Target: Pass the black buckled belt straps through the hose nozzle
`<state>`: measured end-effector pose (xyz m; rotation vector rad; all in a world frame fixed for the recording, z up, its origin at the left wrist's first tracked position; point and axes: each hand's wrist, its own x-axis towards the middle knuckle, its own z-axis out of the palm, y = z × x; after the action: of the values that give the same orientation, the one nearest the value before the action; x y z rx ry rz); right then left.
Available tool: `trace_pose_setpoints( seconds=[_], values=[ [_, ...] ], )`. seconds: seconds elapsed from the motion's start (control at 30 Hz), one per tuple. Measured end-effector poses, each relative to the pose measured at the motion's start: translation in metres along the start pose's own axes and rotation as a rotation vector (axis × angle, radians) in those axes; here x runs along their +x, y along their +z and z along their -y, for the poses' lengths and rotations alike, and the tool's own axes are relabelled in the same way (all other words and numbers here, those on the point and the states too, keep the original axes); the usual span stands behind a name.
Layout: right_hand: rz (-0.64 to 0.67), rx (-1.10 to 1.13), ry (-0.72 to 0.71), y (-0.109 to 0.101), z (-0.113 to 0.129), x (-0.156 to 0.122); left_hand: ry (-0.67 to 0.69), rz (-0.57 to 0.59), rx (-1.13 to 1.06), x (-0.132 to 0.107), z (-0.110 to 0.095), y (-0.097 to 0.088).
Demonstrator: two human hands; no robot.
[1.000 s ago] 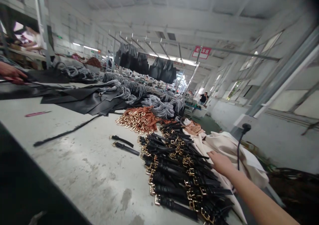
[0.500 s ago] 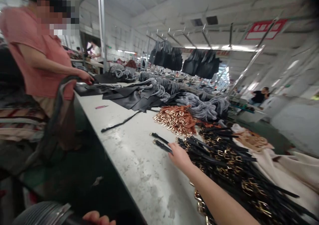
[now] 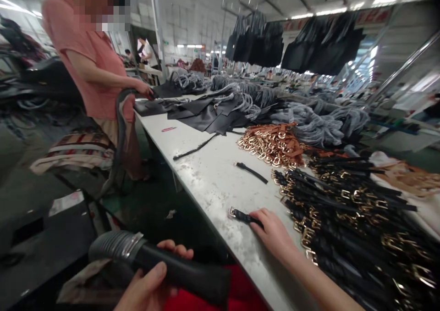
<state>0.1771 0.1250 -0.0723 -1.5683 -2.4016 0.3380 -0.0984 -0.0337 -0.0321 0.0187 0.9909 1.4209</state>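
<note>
My left hand is wrapped around a black hose nozzle, which a metal clamp joins to a ribbed grey hose. At the table's near edge, my right hand grips a short black strap with a gold-coloured buckle pointing left. Another black strap lies alone farther up the table. Just right of my right hand spreads a large pile of black buckled straps. Behind it sits a heap of brown straps with gold rings.
Across the white table lie black leather panels with wrapped grey handles, a thin black strip and a red pen. A person in a pink shirt stands at the far left end. Black bag pieces hang overhead.
My right hand has drawn one black strap nearer along the table; the second stays behind, loose. My left hand has risen further into view with the hose nozzle. The view has swung right.
</note>
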Motion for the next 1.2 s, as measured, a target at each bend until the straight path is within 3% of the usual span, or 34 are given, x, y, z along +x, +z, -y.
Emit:
trace_pose_setpoints(
  seconds=[0.1, 0.2, 0.37, 0.47, 0.67, 0.83, 1.03, 1.2],
  values=[
    [0.023, 0.094, 0.007, 0.000, 0.009, -0.050, 0.086, 0.060, 0.060, -0.008, -0.008, 0.007],
    [-0.002, 0.169, 0.034, 0.001, 0.014, -0.075, 0.201, 0.148, 0.122, -0.006, -0.005, 0.025],
    [-0.062, 0.240, 0.019, 0.006, 0.013, -0.081, 0.331, 0.264, 0.276, 0.006, 0.023, 0.078],
    [-0.104, 0.241, 0.049, 0.009, 0.011, -0.079, 0.273, 0.328, 0.331, 0.012, 0.035, 0.097],
    [-0.125, 0.237, 0.068, 0.010, 0.010, -0.079, 0.312, 0.297, 0.397, 0.009, 0.039, 0.106],
    [-0.142, 0.256, 0.077, 0.010, 0.009, -0.078, 0.323, 0.365, 0.551, 0.005, 0.042, 0.112],
    [-0.143, 0.234, 0.058, 0.010, 0.009, -0.078, 0.366, 0.304, 0.482, 0.008, 0.036, 0.111],
    [-0.154, 0.224, 0.059, 0.011, 0.009, -0.079, 0.279, 0.313, 0.483, 0.013, 0.038, 0.110]
  ],
)
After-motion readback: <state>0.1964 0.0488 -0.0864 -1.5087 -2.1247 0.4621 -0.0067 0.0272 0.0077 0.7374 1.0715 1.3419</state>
